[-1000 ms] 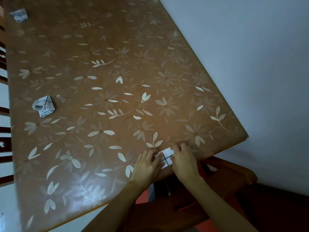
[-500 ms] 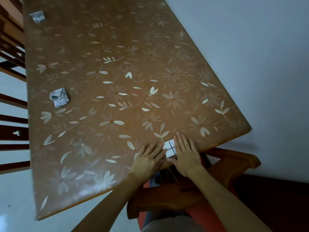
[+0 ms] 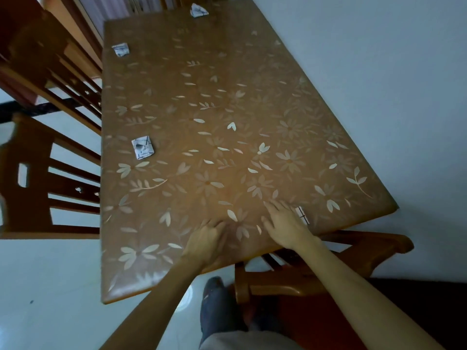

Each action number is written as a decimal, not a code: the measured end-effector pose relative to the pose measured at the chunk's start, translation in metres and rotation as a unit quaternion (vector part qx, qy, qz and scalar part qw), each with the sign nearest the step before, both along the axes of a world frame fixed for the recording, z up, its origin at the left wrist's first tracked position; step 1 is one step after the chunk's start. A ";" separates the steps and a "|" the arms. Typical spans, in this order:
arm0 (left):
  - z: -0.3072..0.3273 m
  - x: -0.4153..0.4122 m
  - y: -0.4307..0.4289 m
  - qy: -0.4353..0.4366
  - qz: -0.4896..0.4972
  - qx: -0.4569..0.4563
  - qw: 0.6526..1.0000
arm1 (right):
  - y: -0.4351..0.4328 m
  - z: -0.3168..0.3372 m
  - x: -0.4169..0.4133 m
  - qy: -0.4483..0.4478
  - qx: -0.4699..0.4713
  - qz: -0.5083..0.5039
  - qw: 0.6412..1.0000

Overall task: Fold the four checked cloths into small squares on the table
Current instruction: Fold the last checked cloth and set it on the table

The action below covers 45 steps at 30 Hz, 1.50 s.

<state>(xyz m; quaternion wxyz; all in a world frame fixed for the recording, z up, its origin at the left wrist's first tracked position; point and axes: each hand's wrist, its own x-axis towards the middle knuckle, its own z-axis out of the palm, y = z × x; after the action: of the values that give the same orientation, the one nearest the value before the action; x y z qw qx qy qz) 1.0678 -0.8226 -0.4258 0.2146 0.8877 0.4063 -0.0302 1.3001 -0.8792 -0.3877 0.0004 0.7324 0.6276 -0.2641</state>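
A brown table (image 3: 227,102) with a pale flower pattern carries folded white checked cloths. One small folded square (image 3: 302,214) lies near the front right edge, just right of my right hand (image 3: 284,223), which rests flat with fingers spread and partly covers it. My left hand (image 3: 208,238) lies on the bare table further left, fingers loosely bent, holding nothing. Another folded cloth (image 3: 142,147) sits at the left side, a third (image 3: 121,49) near the far left corner, and a further one (image 3: 199,10) at the far edge.
Wooden chairs (image 3: 50,157) stand along the table's left side. Another wooden chair (image 3: 328,263) is under the front right edge, by my legs (image 3: 219,306). A pale wall (image 3: 379,72) runs along the right side. Light floor lies at the lower left.
Both hands have come off the small cloth and moved apart, the left one sliding away to the left. The view has swung, now showing the whole table and two more cloths.
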 end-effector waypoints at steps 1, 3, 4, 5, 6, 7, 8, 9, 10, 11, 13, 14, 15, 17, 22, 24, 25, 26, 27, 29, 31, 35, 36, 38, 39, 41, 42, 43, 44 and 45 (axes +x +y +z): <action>0.001 -0.011 0.007 0.005 0.011 -0.001 1.000 | 0.007 0.003 -0.011 0.004 0.004 0.002 1.000; 0.004 -0.033 0.023 0.014 0.032 -0.005 0.999 | 0.022 0.006 -0.032 0.015 0.009 0.005 1.000; 0.007 -0.044 0.032 0.012 0.040 -0.003 0.999 | 0.030 0.007 -0.043 0.018 0.010 0.001 1.000; 0.010 -0.056 0.041 0.006 0.046 -0.002 0.999 | 0.039 0.008 -0.056 0.019 0.010 -0.006 1.000; 0.013 -0.069 0.050 0.001 0.050 -0.006 0.999 | 0.049 0.009 -0.069 0.019 0.010 -0.014 1.000; 0.016 -0.082 0.060 -0.008 0.056 -0.015 0.998 | 0.058 0.009 -0.082 0.022 0.005 -0.022 1.000; 0.019 -0.096 0.071 -0.013 0.064 -0.029 0.997 | 0.067 0.010 -0.097 0.023 0.002 -0.030 0.999; 0.020 -0.111 0.083 -0.023 0.069 -0.040 0.997 | 0.077 0.010 -0.112 0.023 0.000 -0.037 0.999; 0.022 -0.125 0.095 -0.032 0.073 -0.042 0.996 | 0.087 0.010 -0.126 0.026 -0.002 -0.045 0.999; 0.024 -0.138 0.107 -0.036 0.072 -0.040 0.996 | 0.095 0.010 -0.141 0.032 -0.003 -0.052 0.998; 0.028 -0.164 0.128 -0.027 0.074 -0.038 0.996 | 0.113 0.010 -0.167 0.035 -0.001 -0.055 0.998; 0.031 -0.176 0.137 -0.013 0.077 -0.033 0.996 | 0.121 0.011 -0.179 0.032 -0.001 -0.054 0.998; 0.032 -0.187 0.147 -0.010 0.081 -0.029 0.996 | 0.130 0.012 -0.189 0.031 -0.003 -0.052 0.998; 0.033 -0.205 0.163 -0.020 0.090 -0.045 0.995 | 0.148 0.014 -0.207 0.032 -0.007 -0.049 0.998; 0.024 -0.223 0.201 -0.033 0.110 -0.057 0.992 | 0.191 0.009 -0.236 0.058 -0.008 -0.031 0.998; 0.020 -0.221 0.214 -0.030 0.125 -0.058 0.990 | 0.213 0.003 -0.242 0.058 -0.007 -0.010 0.998; 0.016 -0.220 0.220 -0.034 0.130 -0.059 0.989 | 0.226 0.000 -0.244 0.063 -0.007 -0.003 0.998; 0.013 -0.217 0.228 -0.034 0.135 -0.060 0.988 | 0.238 -0.003 -0.246 0.075 -0.005 -0.004 0.997; 0.010 -0.214 0.237 -0.035 0.142 -0.053 0.988 | 0.252 -0.007 -0.248 0.090 -0.001 -0.010 0.996; 0.005 -0.204 0.260 -0.023 0.160 -0.010 0.987 | 0.282 -0.015 -0.252 0.117 0.015 -0.036 0.992; 0.002 -0.195 0.288 0.006 0.176 0.007 0.984 | 0.313 -0.022 -0.253 0.139 0.035 -0.068 0.987; -0.011 -0.172 0.344 -0.081 0.217 -0.005 0.973 | 0.368 -0.040 -0.251 0.174 0.061 -0.111 0.977; -0.013 -0.165 0.357 -0.112 0.255 -0.014 0.960 | 0.379 -0.046 -0.250 0.174 0.053 -0.125 0.975; -0.022 -0.157 0.378 -0.108 0.320 -0.051 0.940 | 0.397 -0.057 -0.250 0.159 0.032 -0.150 0.975; -0.026 -0.155 0.386 -0.083 0.336 -0.073 0.935 | 0.403 -0.062 -0.251 0.147 0.021 -0.159 0.976; -0.033 -0.152 0.397 -0.027 0.347 -0.094 0.933 | 0.414 -0.069 -0.252 0.121 -0.002 -0.153 0.981; -0.034 -0.152 0.400 -0.006 0.344 -0.096 0.934 | 0.417 -0.071 -0.251 0.107 -0.012 -0.139 0.984; -0.036 -0.152 0.402 0.003 0.335 -0.095 0.938 | 0.419 -0.073 -0.251 0.099 -0.024 -0.128 0.987; -0.036 -0.151 0.404 0.001 0.319 -0.091 0.943 | 0.421 -0.074 -0.249 0.104 -0.034 -0.121 0.987; -0.036 -0.151 0.406 -0.011 0.297 -0.088 0.951 | 0.422 -0.074 -0.248 0.113 -0.040 -0.114 0.986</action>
<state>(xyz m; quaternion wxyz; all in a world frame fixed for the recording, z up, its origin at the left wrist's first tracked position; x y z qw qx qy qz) 0.9166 -0.4171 -0.4617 0.2955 0.7045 0.6452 0.0092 1.0522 -0.4569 -0.4618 -0.0720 0.7640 0.5248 -0.3684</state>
